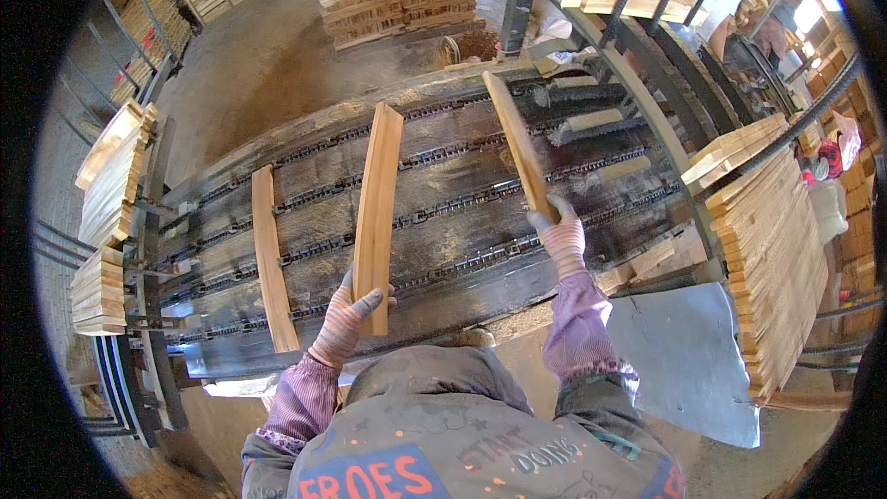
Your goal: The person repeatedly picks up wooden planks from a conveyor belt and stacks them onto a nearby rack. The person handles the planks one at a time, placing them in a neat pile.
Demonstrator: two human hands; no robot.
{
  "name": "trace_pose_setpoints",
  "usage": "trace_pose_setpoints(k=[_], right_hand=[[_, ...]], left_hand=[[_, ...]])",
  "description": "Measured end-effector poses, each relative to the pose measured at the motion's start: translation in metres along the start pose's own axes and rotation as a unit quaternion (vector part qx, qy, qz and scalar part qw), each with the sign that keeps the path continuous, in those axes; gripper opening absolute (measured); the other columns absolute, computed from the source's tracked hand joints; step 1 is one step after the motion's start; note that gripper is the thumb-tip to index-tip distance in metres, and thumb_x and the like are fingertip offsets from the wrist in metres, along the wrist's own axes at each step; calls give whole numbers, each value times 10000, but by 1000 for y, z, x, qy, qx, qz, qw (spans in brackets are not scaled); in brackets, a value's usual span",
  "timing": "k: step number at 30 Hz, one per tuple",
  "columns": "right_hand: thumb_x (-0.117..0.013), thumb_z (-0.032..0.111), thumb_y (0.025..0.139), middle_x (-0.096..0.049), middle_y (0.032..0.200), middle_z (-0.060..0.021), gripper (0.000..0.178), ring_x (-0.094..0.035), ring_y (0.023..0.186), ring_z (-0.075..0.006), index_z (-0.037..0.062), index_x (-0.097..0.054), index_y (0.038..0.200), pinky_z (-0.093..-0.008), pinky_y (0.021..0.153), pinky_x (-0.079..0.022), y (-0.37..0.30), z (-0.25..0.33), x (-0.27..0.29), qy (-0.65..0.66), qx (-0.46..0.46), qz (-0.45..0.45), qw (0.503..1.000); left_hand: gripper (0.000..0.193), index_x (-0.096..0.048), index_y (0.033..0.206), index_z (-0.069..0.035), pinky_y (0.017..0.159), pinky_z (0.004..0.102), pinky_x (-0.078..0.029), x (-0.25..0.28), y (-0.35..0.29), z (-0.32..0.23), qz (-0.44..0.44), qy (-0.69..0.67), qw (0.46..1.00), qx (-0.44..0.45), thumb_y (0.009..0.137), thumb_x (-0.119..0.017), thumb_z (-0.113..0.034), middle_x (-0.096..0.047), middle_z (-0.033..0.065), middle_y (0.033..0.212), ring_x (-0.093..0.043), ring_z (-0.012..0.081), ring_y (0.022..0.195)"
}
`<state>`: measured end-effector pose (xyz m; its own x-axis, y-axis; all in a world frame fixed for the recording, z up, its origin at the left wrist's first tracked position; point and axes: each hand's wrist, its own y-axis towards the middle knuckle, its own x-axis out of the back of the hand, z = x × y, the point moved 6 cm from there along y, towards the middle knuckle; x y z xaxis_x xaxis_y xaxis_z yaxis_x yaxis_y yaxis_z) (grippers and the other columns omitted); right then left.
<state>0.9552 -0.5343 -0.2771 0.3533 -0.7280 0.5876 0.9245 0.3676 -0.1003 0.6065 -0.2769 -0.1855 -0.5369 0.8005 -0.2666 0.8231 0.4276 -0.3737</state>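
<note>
Head view, hands: 2, both gloved, both busy.
L hand: fingers wrapped round the near end of a wide board, lifted off the deck, far end pointing away.
R hand: closed round the near end of a narrow slat, which slants up-left over the chains.
Conveyor: dark chain deck across the middle; approx. 5 chain runs visible, count not exact.
Boards on deck: 1 slat lying loose across the chains, left of L hand, untouched.
Progress (judgement): sorting mid-way; 2 pcs in hand, 1 left on deck.
Stacks: right stack tall, beside R arm; left stacks on a rack, 2 piles; more pallets at rear, too many to count.
Others: 1 person top right, hands not clear.
</note>
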Motion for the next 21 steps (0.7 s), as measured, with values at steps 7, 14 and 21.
trace_pose_setpoints(k=[7, 14, 21], right_hand=[[-680, 203, 913, -657, 1269, -179, 564, -668, 1163, -322, -44, -530, 1398, -483, 974, -590, -54, 54, -89, 579, -143, 275, 755], [-716, 151, 914, -681, 1277, -154, 637, -659, 1169, -250, -16, -481, 1482, -352, 1026, -518, -115, 130, -118, 329, 17, 352, 876], [-749, 340, 919, -625, 1380, -206, 768, -596, 1276, -274, -27, -439, 1518, -342, 1098, -445, -217, 179, -177, 57, 154, 568, 806]], left_hand=[[577, -445, 1481, -94, 810, 380, -613, 9, -9, 6, -13, -53, 998, -24, 973, -697, -203, -677, 129, 1132, -710, 234, 980], [570, -470, 1462, -91, 827, 343, -591, 23, -17, 13, -67, -24, 994, -78, 973, -730, -225, -675, 80, 1112, -679, 186, 1018], [685, -470, 1490, -124, 953, 319, -509, 28, -32, 65, -90, 23, 995, -41, 911, -804, -271, -611, 34, 1244, -581, 146, 1106]])
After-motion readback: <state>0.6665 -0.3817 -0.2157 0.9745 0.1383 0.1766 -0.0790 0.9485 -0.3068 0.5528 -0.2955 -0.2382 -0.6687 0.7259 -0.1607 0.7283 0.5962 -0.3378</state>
